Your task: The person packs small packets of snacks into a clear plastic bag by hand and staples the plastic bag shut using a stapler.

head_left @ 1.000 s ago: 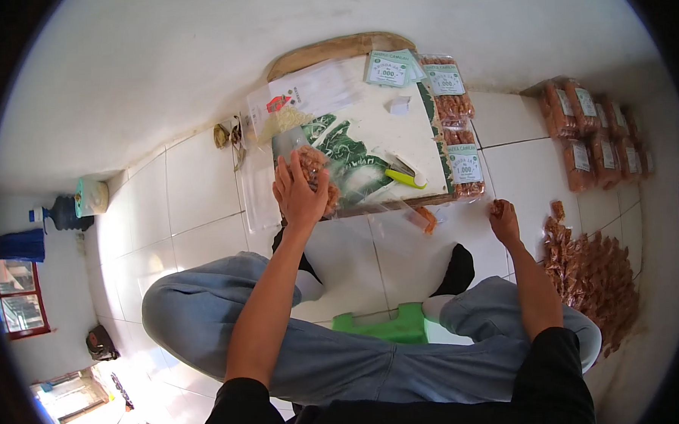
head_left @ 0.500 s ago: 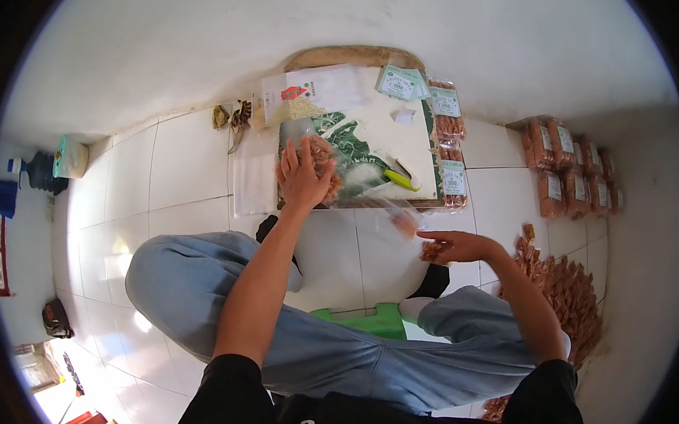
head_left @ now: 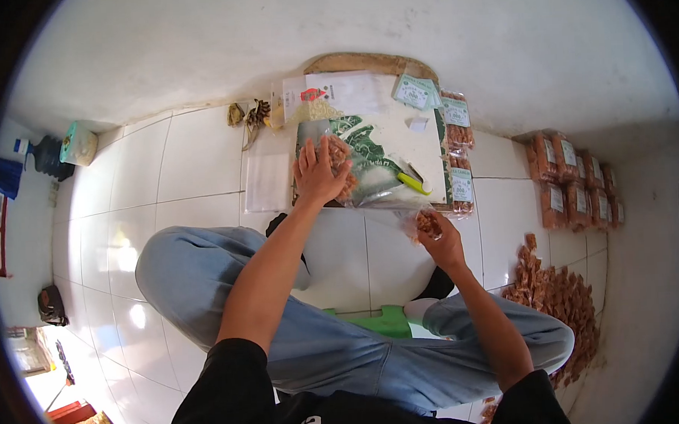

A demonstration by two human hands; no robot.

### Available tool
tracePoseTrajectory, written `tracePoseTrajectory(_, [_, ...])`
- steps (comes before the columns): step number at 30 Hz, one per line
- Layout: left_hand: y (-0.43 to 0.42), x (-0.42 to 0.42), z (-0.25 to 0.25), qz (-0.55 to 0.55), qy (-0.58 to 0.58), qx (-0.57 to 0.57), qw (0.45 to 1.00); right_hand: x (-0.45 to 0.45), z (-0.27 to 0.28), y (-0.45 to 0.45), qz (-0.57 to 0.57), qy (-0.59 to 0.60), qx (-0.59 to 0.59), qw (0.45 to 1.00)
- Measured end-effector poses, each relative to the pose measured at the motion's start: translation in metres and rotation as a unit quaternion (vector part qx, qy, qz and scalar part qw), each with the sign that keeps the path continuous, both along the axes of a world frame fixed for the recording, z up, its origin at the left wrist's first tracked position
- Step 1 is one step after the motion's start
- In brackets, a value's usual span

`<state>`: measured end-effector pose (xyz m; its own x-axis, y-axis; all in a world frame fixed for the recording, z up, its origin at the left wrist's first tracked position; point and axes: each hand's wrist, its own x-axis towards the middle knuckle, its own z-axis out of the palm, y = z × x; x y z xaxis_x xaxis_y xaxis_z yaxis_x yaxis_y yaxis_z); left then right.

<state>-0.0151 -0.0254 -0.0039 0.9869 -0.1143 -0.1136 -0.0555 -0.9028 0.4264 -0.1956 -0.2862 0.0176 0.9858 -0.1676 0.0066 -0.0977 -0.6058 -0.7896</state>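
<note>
A clear plastic bag [head_left: 390,198] lies slantwise over the near edge of a low table [head_left: 428,151], its far part on the tabletop and its near end reaching out past the edge. Brown pieces [head_left: 340,146] fill the far part. The left hand [head_left: 320,173] rests on top of this filled part, fingers apart and stretched forward, palm down, pressing rather than gripping. The right hand [head_left: 442,245] is at the near end of the bag, its fingers closed around a small cluster of brown snacks [head_left: 429,223]; the clear film touches or overlaps them, and I cannot tell how far inside they are.

On the table, just beside the bag, lies a cutter with a lime-green handle [head_left: 412,182]. Farther back are a small white paper [head_left: 418,124], a few pale green labels [head_left: 416,93] and a printed plastic sheet [head_left: 315,94] with a red mark. Two labelled packs, one behind the other, line the right edge: the rear pack [head_left: 458,127] and the front pack [head_left: 461,188]. Clear sleeves [head_left: 268,188] extend beyond the left side.

On the tiled floor [head_left: 193,161], a loose brown heap [head_left: 559,301] spreads beside the right knee, and more labelled packs [head_left: 576,198] stand in rows near the wall. A green stool [head_left: 392,321] shows between the legs.
</note>
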Motion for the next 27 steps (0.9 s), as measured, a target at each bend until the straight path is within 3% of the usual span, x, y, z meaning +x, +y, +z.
tracePoseTrajectory(4, [0.000, 0.002, 0.000, -0.007, -0.003, 0.008, 1.000, -0.006, 0.017, -0.011, 0.000, 0.106, -0.002, 0.994])
tracePoseTrajectory(6, [-0.001, 0.002, 0.000, -0.003, 0.012, 0.017, 1.000, -0.005, 0.034, -0.016, -0.060, 0.331, 0.218, 0.916])
tracePoseTrajectory(7, [-0.001, 0.002, 0.001, -0.006, 0.013, 0.015, 1.000, -0.004, 0.038, -0.018, -0.063, 0.332, 0.217, 0.916])
tracePoseTrajectory(9, [-0.001, 0.002, 0.001, -0.003, 0.013, 0.012, 1.000, -0.002, 0.044, -0.020, -0.030, 0.406, 0.378, 0.831])
tracePoseTrajectory(13, [-0.001, 0.001, 0.004, -0.006, 0.016, 0.011, 1.000, -0.005, 0.031, -0.023, -0.027, 0.406, 0.390, 0.826])
tracePoseTrajectory(16, [-0.001, 0.003, 0.005, -0.004, 0.027, 0.014, 1.000, -0.005, 0.027, -0.026, -0.027, 0.357, 0.362, 0.861])
tracePoseTrajectory(21, [-0.002, 0.002, 0.003, 0.001, 0.016, 0.011, 1.000, 0.000, 0.014, -0.017, 0.006, 0.264, 0.515, 0.816])
tracePoseTrajectory(25, [-0.001, 0.003, 0.000, -0.009, 0.001, 0.012, 1.000, 0.011, 0.003, 0.002, 0.004, 0.221, 0.561, 0.798])
tracePoseTrajectory(27, [0.000, 0.003, -0.001, -0.009, -0.009, 0.001, 1.000, 0.015, 0.006, 0.008, 0.012, 0.229, 0.606, 0.762])
